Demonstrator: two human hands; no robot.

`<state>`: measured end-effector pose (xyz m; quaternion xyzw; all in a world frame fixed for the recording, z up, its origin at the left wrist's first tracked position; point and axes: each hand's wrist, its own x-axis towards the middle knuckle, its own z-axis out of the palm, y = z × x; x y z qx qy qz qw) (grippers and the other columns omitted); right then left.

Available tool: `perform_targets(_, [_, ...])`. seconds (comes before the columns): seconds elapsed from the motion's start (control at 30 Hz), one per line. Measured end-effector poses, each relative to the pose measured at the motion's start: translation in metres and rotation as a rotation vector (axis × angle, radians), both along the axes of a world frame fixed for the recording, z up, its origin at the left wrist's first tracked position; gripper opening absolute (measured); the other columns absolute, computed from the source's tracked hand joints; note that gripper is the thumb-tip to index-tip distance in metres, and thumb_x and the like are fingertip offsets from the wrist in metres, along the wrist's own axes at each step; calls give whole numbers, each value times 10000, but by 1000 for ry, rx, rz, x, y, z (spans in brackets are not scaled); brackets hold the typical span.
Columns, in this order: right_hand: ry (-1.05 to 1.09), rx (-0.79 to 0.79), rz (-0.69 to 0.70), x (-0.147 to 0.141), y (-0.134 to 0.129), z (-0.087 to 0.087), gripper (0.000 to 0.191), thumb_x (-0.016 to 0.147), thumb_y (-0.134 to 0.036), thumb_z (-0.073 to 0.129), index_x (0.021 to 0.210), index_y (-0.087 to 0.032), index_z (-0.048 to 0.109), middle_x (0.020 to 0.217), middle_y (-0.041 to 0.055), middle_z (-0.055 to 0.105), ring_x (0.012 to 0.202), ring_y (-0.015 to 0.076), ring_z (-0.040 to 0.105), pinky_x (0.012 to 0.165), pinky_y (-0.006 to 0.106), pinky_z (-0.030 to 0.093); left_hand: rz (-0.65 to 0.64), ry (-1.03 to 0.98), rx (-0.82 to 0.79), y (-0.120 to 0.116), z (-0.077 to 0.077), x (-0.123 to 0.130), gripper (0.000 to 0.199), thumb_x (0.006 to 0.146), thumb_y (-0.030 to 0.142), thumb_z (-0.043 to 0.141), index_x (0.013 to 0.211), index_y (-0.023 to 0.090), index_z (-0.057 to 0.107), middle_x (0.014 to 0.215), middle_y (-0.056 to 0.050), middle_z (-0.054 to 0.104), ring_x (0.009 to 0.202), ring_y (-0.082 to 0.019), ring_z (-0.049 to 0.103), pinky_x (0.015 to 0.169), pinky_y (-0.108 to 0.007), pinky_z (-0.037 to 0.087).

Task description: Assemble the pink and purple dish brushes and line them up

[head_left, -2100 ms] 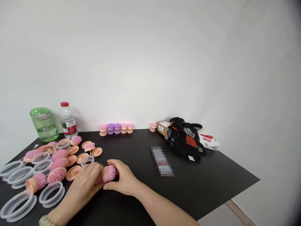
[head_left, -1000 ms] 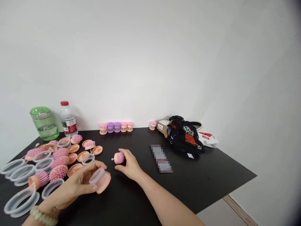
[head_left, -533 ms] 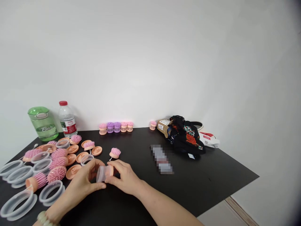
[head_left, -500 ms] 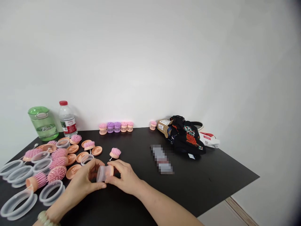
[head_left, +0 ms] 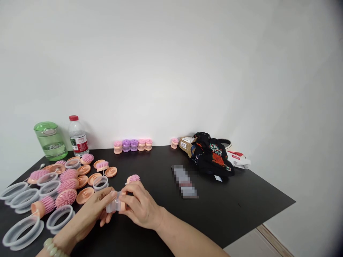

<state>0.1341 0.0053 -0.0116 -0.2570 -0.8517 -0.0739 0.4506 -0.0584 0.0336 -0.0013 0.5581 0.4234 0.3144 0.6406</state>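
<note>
Two hands are closed on one clear plastic sleeve [head_left: 114, 204] with a peach end, which is gripped between the left hand [head_left: 88, 210] and the right hand [head_left: 140, 207] just above the black counter [head_left: 227, 210]. A pink-bristled brush head [head_left: 133, 179] is seen just beyond the right hand, and clear rings [head_left: 23, 232], peach discs [head_left: 84, 195] and more brushes [head_left: 65, 198] are spread further left.

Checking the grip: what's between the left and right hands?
In the head view, a clear plastic ring with a peach base at its right end, held by the left hand and right hand.
</note>
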Motion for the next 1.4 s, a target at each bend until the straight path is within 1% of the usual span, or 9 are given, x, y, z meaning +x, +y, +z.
perform_targets(0.07, [24, 50, 37, 1, -2, 3, 295, 907, -142, 557, 1182, -224, 488, 1081, 110, 591, 1067, 225, 565, 915, 405, 524, 53, -46, -60, 1, 2, -2, 462, 752, 634, 608, 687, 180, 551, 468, 31, 517, 365, -87, 428, 324, -167, 250])
perform_targets(0.13, [119, -14, 51, 1, -3, 5, 307, 888, -149, 598, 1159, -239, 486, 1084, 98, 596, 1078, 219, 573, 928, 404, 513, 121, -49, -22, 4, 7, -7, 475, 780, 644, 552, 684, 179, 564, 454, 28, 499, 369, -91, 414, 329, -178, 253])
perform_targets(0.23, [383, -255, -39, 6, 4, 6, 388, 771, -261, 755, 1074, -244, 513, 1116, 84, 591, 1045, 222, 605, 878, 382, 532, 157, 119, 297, 7, 14, -17, 437, 811, 609, 550, 764, 178, 603, 546, 15, 559, 463, -127, 505, 405, -221, 395])
perform_targets(0.37, [767, -621, -210, 28, 30, 2, 427, 632, -297, 805, 940, -236, 515, 1103, 63, 617, 949, 205, 664, 813, 341, 559, 90, 492, 794, 11, 14, -27, 325, 786, 464, 645, 1014, 233, 645, 947, -20, 683, 808, -205, 658, 677, -274, 536])
perform_targets(0.47, [828, -730, -259, 54, 48, -3, 371, 678, -375, 752, 891, -232, 484, 1067, 72, 666, 945, 210, 692, 853, 360, 552, 38, 668, 928, 14, 6, -30, 360, 763, 337, 645, 1120, 286, 637, 1169, -26, 643, 1032, -253, 647, 841, -317, 536])
perform_targets(0.6, [744, -866, -274, 80, 55, -7, 325, 701, -406, 734, 844, -222, 507, 924, 67, 729, 894, 230, 712, 840, 383, 541, -56, 754, 921, 12, -1, -27, 441, 746, 178, 581, 1174, 281, 611, 1182, -53, 601, 1122, -266, 602, 944, -378, 500])
perform_targets(0.8, [453, -1005, -225, 83, 45, -5, 279, 645, -294, 776, 726, -214, 522, 1000, 60, 729, 889, 228, 694, 833, 360, 506, -58, 760, 849, 2, 4, -21, 520, 711, 89, 548, 1208, 240, 541, 1193, -73, 562, 1156, -264, 547, 992, -423, 450])
perform_targets(1.13, [95, -981, -258, 68, 36, -6, 199, 626, -205, 717, 717, -226, 542, 1025, 25, 676, 1033, 255, 584, 930, 381, 403, -26, 722, 691, -3, 8, -19, 461, 704, 138, 640, 1146, 210, 531, 1217, -83, 589, 1131, -258, 551, 962, -389, 434])
perform_targets(1.4, [-39, -954, -335, 65, 32, 0, 287, 659, -212, 729, 898, -246, 574, 996, 4, 625, 999, 231, 562, 882, 336, 419, -7, 689, 621, -3, 8, -17, 511, 645, 159, 742, 1119, 208, 560, 1173, -74, 613, 1098, -272, 550, 928, -378, 418])
